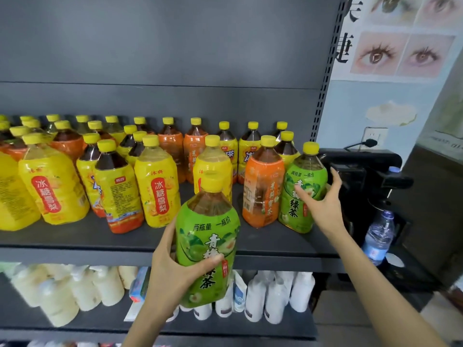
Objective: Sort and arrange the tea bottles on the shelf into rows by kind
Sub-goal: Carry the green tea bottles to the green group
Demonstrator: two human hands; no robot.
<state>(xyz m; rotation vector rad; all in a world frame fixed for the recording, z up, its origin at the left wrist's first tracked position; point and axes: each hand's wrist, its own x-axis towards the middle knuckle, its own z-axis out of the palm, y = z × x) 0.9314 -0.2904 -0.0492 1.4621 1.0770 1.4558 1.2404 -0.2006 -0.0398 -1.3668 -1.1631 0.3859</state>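
left hand: the left hand [172, 269] comes up from 6 o'clock and grips a green-labelled plastic tea bottle [208, 246] low on its body, with the thumb across the front of the label and the fingers wrapped behind.
held bottle: upright, in front of the shelf edge near the middle of the view. it has a yellow screw cap, amber tea showing in the clear neck, and a bright green wrap printed with green fruit and dark chinese characters.
right hand: the right hand [323, 204] reaches in from 4 o'clock and holds the second green-labelled bottle [300, 194], thumb on the label, fingers round its right side.
second bottle: same green wrap and yellow cap. it stands on the dark grey metal shelf [75, 236] at the right end of the front row, at 3 o'clock in the view.
neighbour: an orange-labelled tea bottle [263, 186] stands just beside it at its 9 o'clock.
other rows: yellow-labelled pear drink bottles [157, 186] stand mixed with more orange and yellow ones from 9 to 12 o'clock, all yellow-capped.
below: white plastic bottles [275, 296] on the lower shelf at 6 o'clock.
beside the shelf: a black machine [363, 171] and a clear water bottle [378, 236] at 3 to 4 o'clock.
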